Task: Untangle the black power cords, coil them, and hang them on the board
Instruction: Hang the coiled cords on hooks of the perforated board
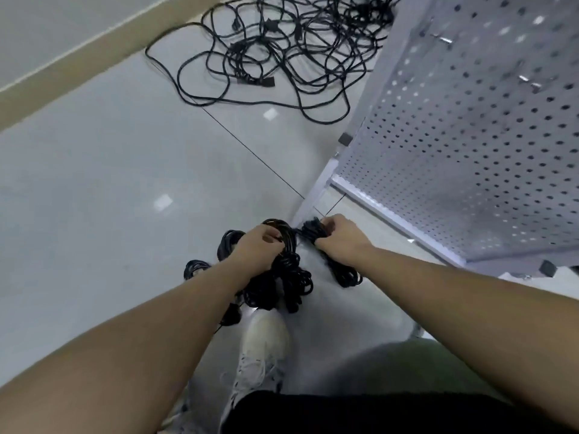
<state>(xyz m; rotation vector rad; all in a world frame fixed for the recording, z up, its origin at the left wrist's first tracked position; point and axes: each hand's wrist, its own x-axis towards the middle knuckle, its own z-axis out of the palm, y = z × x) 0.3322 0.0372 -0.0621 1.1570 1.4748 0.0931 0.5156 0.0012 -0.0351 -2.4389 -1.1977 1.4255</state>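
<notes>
Gripping coiled cords (282,277) on the grey tiled floor (109,183), both hands (260,245) (341,238) work beside the white pegboard (470,151).

A white sneaker (264,346) on grey floor tiles (94,189), seemingly laced.

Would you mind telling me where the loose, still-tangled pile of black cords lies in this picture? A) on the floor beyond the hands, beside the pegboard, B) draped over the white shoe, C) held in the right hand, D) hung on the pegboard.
A: the tangled cords sprawl on the floor past both hands, left of the pegboard.
</notes>
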